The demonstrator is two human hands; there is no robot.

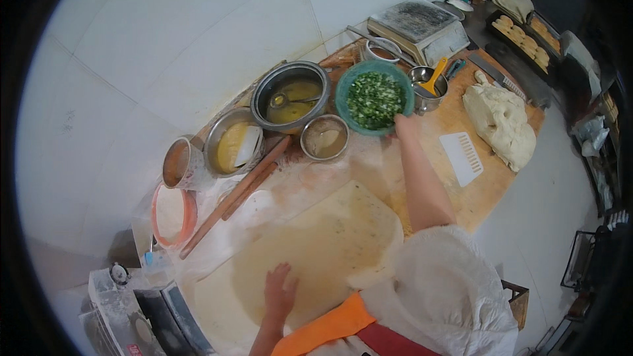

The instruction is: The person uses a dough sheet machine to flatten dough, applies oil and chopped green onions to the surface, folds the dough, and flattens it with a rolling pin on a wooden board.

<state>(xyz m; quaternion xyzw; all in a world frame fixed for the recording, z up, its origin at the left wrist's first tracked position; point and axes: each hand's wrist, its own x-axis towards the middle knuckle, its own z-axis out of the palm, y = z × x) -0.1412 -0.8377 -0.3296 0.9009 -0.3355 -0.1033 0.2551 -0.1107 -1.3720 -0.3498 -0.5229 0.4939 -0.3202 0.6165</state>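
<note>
A wide sheet of rolled-out dough (316,244) lies on the floured table, with an oily sheen and a few dark specks on its right part. My left hand (280,290) rests at the sheet's near side, fingers extended and apart, holding nothing. At the far side, my right hand (404,125) is closed at the near right rim of a green bowl (343,109), its fingertips partly hidden. Chopped scallions (376,100) fill this bowl. A metal bowl of light brown paste (325,138) stands left of it.
A pot of yellow oil (290,95), a yellow-filled bowl (231,148) and two rolling pins (237,194) lie left. On the right are a white slotted scraper (461,158), a large dough lump (501,122) and a metal cup with a yellow-handled tool (434,79). A scale (419,26) stands behind.
</note>
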